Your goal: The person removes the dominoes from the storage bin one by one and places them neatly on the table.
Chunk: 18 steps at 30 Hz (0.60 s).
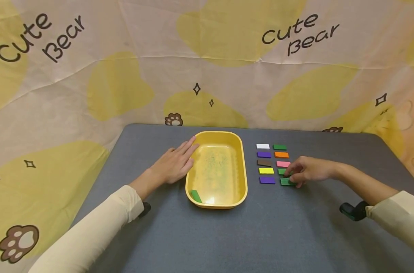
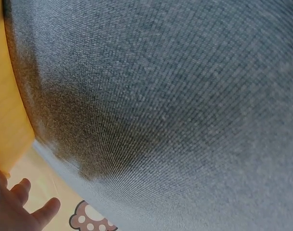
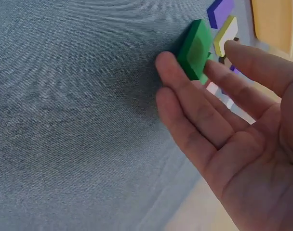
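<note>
My left hand rests on the left rim of a yellow plastic tub, its fingers extended along the edge. Inside the tub, a green block leans in the near left corner. At the near end of the right column of blocks, the fingertips of my right hand touch a flat green block. In the right wrist view the thumb stands apart from that green block, and the fingers lie loosely bent at its edge. Partly hidden behind my fingers is another green block.
The left column has white, purple, brown, yellow and purple blocks. Farther up the right column lie green, orange and pink blocks. A patterned cloth hangs behind the grey table.
</note>
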Motion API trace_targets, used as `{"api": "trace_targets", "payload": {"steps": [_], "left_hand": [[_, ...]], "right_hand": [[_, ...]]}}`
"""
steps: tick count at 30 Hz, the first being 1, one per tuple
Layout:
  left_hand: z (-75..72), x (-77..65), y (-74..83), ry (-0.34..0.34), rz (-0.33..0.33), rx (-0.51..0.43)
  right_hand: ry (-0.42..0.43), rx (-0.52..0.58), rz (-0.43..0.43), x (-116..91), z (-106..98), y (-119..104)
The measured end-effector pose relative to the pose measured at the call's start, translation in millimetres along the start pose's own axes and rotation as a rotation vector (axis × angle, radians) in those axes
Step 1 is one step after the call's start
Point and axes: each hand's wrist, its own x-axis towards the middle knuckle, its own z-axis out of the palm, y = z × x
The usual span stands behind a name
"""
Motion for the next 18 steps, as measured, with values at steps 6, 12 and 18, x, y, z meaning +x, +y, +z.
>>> {"api": "trace_targets", "payload": {"steps": [6, 12, 18], "left_hand": [[0.0, 0.0, -0.2, -0.003, -0.003, 0.002], [-0.8, 0.1, 0.5, -0.011, -0.004, 0.003], [-1.0, 0.4, -0.2, -0.018, -0.008, 0.008]], "right_hand": [[0.009, 0.029, 0.061, -0.4, -2.8, -0.8], [-0.004, 0.015, 0.066, -3.2, -8.1, -3.1], [0.001, -0.072, 0.033, -1.4, -19.7, -22.0]]}}
